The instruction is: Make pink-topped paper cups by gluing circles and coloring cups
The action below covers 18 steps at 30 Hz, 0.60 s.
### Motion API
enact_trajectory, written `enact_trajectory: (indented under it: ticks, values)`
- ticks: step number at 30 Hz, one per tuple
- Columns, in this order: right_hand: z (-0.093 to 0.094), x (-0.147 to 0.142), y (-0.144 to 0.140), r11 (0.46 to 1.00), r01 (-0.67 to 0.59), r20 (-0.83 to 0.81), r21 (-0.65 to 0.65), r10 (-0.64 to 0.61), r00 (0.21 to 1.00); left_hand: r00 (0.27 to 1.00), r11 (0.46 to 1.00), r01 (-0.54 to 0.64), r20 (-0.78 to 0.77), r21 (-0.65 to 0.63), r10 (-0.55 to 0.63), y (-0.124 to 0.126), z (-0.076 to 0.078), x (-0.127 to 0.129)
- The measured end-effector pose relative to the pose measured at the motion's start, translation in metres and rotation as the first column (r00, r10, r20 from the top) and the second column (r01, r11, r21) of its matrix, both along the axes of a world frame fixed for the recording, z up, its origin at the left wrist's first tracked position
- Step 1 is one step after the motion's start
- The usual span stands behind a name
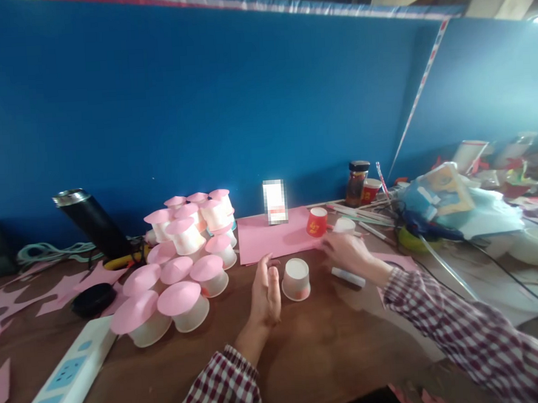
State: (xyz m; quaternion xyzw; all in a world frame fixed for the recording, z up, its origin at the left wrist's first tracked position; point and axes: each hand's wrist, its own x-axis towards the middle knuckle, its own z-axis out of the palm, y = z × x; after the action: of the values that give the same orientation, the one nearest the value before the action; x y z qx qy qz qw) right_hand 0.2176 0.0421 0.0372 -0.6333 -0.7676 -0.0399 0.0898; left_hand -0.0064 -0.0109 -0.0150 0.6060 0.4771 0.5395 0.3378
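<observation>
The left hand [265,293], fingers straight together, flanked an upturned paper cup [296,279]; the right hand [347,251] apparently gripped a glue stick [348,276].

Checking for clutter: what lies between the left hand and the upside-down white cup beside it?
Nothing: in the head view only bare brown table separates the left hand from the white cup.

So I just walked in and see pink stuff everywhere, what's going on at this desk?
A person in a checked shirt works at a brown table. The left hand stands edge-on beside an upturned paper cup. The right hand rests by the pink sheet and a red cup. Pink-topped cups are piled at left.
</observation>
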Motion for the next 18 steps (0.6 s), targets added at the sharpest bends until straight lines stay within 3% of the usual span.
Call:
enact_trajectory:
  ticks: [3,6,12,18]
  values:
    - [0.006,0.006,-0.006,0.999,-0.028,-0.095,0.037,0.032,0.995,0.999,1.000,-0.011,0.032,-0.015,0.011,0.002,-0.003,0.000]
    - [0.010,0.011,-0.013,0.994,-0.080,-0.304,0.078,0.101,0.947,0.998,1.000,-0.007,0.056,-0.022,0.008,0.004,-0.007,0.000]
    - [0.006,0.015,-0.027,0.975,-0.214,-0.627,0.053,0.200,0.753,0.994,0.999,-0.043,0.103,-0.025,0.046,0.008,-0.011,-0.002]
    - [0.004,0.016,-0.045,0.974,-0.218,-0.840,-0.054,0.074,0.538,0.994,0.995,-0.094,0.060,-0.037,0.096,0.007,-0.009,-0.002]
